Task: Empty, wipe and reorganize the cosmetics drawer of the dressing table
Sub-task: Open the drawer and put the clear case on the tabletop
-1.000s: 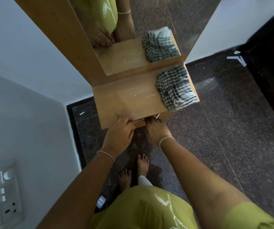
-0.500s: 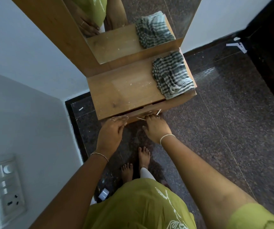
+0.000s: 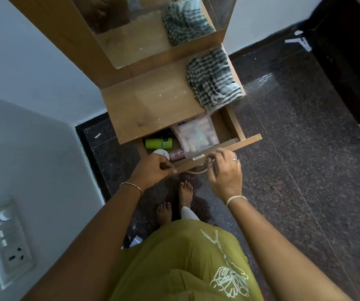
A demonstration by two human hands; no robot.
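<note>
Drawer [image 3: 240, 142] is now pulled well out from under the tabletop [image 3: 153, 105]. Half a second ago it was barely cracked and none of its contents showed.

Left hand [image 3: 155, 168] is at the left end of the drawer's front panel, as before. Its fingers are curled and the thumb tip presses the panel edge, so it grips the front.

Right hand [image 3: 224, 170] has lifted a little. It sits just above the front panel, right of the metal handle [image 3: 196, 171], with fingers loosely curled and blurred. Cannot tell if it has hold of the handle.

Now visible inside the drawer:
- Clear zip pouch [image 3: 196, 135] of pale items lies against the front panel, toward the right side.
- Green bottle [image 3: 158, 143] lies on its side at the left, back from the front.
- White round lid [image 3: 161, 154] and pink tube [image 3: 177, 154] are just behind the front panel, near the left hand.
- Dark item [image 3: 161, 134] is behind the bottle, half under the tabletop; too dark to identify.

Striped cloth [image 3: 213, 81] is unmoved on the tabletop above the drawer's right side, with one corner overhanging the open drawer. Mirror [image 3: 153, 29] stands behind it and reflects the cloth.
</note>
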